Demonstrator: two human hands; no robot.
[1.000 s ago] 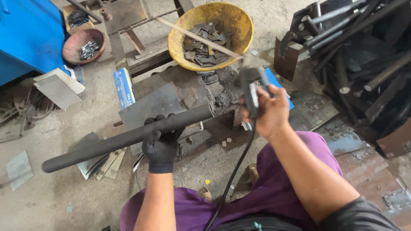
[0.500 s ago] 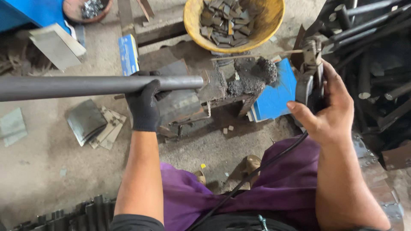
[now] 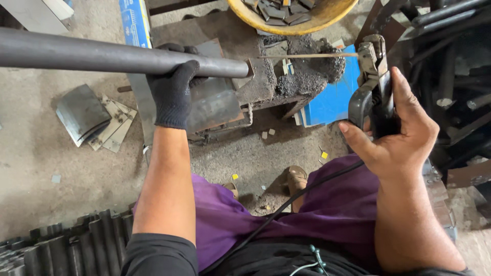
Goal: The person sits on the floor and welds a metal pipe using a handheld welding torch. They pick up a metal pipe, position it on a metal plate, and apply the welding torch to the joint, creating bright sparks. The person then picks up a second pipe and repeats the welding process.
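My left hand (image 3: 174, 89), in a black glove, grips a long dark metal pipe (image 3: 92, 55) that lies level across the upper left. A small square plate (image 3: 249, 68) sits at the pipe's right end, above a rusty metal block (image 3: 266, 82). My bare right hand (image 3: 396, 138) is closed around a black welding electrode holder (image 3: 372, 87). A thin welding rod (image 3: 307, 55) sticks out of the holder's jaw to the left, its tip close to the pipe's end. A black cable (image 3: 286, 207) trails from the holder across my purple trousers.
A yellow basin (image 3: 327, 18) of small metal pieces stands at the top. Dark pipes (image 3: 450, 56) are stacked at the right. More pipe ends (image 3: 61, 245) lie bottom left. Flat metal offcuts (image 3: 94, 120) rest on the concrete floor, next to blue boxes (image 3: 327, 99).
The view has closed in. The pipe went from slanted to level. My right hand has swung the holder so the rod points left toward the pipe's end.
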